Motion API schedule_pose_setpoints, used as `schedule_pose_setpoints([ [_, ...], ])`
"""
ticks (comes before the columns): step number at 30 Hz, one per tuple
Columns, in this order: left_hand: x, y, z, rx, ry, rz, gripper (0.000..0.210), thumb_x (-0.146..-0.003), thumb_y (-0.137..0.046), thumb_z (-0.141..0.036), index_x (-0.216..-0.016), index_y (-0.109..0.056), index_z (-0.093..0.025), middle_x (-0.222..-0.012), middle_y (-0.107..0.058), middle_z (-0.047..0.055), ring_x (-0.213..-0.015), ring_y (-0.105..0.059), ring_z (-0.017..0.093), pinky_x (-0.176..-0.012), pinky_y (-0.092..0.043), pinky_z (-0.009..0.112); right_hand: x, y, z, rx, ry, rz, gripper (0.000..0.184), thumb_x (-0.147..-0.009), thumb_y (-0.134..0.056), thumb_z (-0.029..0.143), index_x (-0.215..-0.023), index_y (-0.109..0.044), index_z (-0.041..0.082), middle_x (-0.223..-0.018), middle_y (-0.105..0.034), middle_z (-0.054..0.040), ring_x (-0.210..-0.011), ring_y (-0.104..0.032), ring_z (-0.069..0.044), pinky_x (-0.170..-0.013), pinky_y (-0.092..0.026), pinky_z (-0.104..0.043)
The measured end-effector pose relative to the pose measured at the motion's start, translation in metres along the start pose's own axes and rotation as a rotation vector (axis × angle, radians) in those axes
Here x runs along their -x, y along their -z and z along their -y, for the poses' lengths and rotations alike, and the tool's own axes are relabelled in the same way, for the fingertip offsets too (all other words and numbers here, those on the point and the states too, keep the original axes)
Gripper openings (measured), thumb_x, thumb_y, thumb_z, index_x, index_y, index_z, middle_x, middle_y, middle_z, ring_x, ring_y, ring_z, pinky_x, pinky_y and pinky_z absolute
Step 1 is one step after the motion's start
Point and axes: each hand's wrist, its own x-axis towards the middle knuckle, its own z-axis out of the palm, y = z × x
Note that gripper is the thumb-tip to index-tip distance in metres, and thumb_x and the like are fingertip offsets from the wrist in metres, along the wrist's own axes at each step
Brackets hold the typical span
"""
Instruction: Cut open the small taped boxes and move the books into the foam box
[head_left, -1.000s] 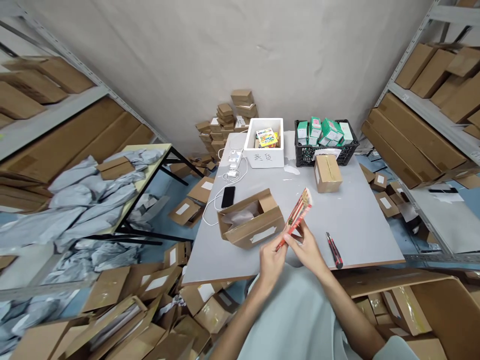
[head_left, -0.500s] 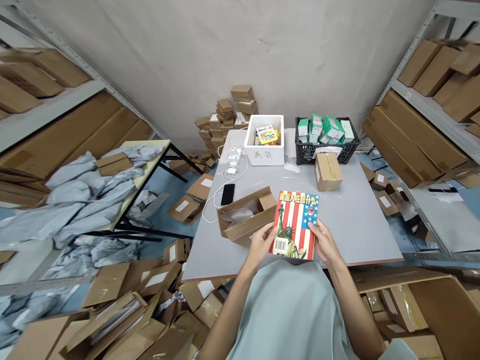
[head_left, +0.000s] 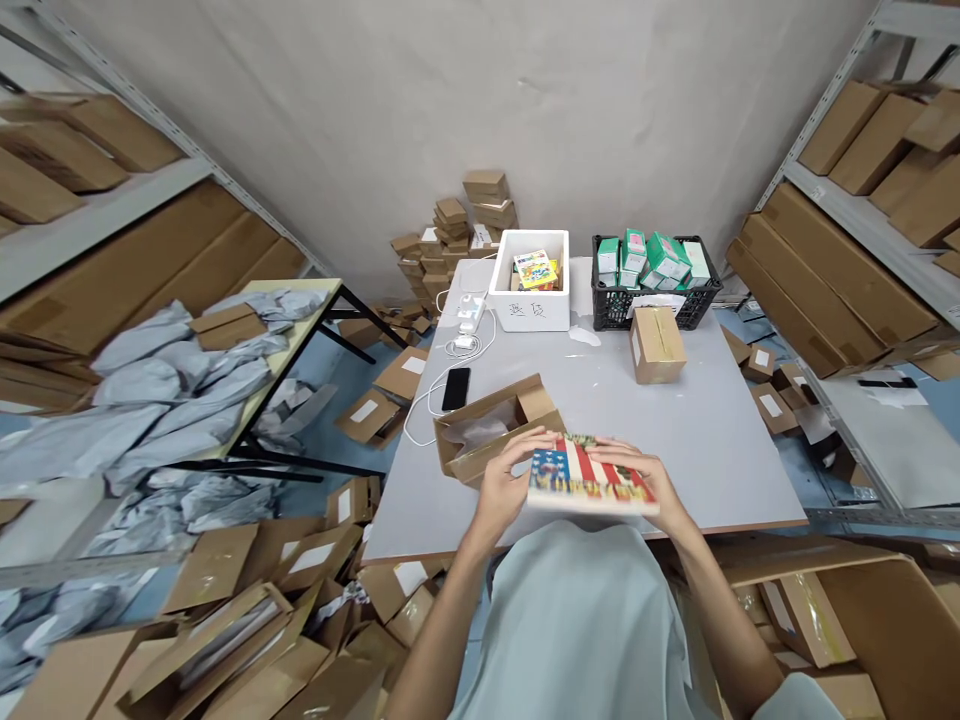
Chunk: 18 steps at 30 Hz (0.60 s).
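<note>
Between both hands, over the front edge of the grey table [head_left: 420, 510], is a book [head_left: 589, 478] with a red-and-white striped, starred cover. Its pale edge faces me and the cover is foreshortened and slightly blurred. My left hand [head_left: 508, 482] grips the book's left side, fingers over the far edge. My right hand [head_left: 651, 480] grips the right side, fingers lying across the cover. Just beyond my left hand stands an open cardboard box [head_left: 480, 465] with crumpled pale wrapping [head_left: 480, 430] inside.
A black phone [head_left: 456, 389] and white cables lie left of the box. Behind are a white foam box [head_left: 529, 315] holding small books, a black crate [head_left: 694, 305] of green boxes and a closed carton [head_left: 658, 345]. Cartons [head_left: 300, 570] crowd the floor; shelves flank both sides.
The book has been turned and tilted from facing me upright to nearly flat, its edge towards me. Both hands have shifted their grip to its sides and far edge.
</note>
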Motion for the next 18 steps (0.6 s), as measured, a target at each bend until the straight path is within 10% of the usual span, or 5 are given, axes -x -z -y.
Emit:
schedule_pose_setpoints([
  [8, 0.0, 0.005, -0.006, -0.199, -0.273, -0.04, 0.019, -0.106, -0.07, -0.038, -0.113, -0.085, -0.03, -0.134, -0.082, 0.008, -0.149, -0.063, 0.034, -0.121, -0.054, 0.062, 0.007, 0.004, -0.001, 0.41, 0.322, -0.024, 0.032, -0.108, -0.07, 0.046, -0.139, -0.078, 0.049, -0.167, -0.058, -0.0013, -0.173, -0.025, -0.034, -0.134, -0.028, -0.074],
  [14, 0.001, 0.004, -0.008, -0.163, -0.169, 0.0, 0.024, -0.103, -0.073, -0.048, -0.108, -0.085, -0.027, -0.119, -0.086, 0.01, -0.136, -0.071, 0.034, -0.122, -0.052, 0.058, 0.006, 0.005, 0.001, 0.274, 0.17, -0.102, 0.036, -0.105, -0.072, 0.053, -0.139, -0.079, 0.043, -0.134, -0.083, -0.0049, -0.136, -0.073, -0.033, -0.136, -0.031, -0.068],
  [18, 0.0, -0.002, -0.011, -0.016, 0.121, 0.074, 0.043, -0.1, -0.07, -0.062, -0.111, -0.082, -0.021, -0.117, -0.085, 0.012, -0.11, -0.08, 0.031, -0.099, -0.065, 0.045, -0.002, -0.001, 0.005, -0.008, -0.151, -0.29, 0.046, -0.096, -0.08, 0.062, -0.124, -0.083, 0.027, -0.119, -0.087, -0.0093, -0.115, -0.081, -0.034, -0.113, -0.061, -0.054],
])
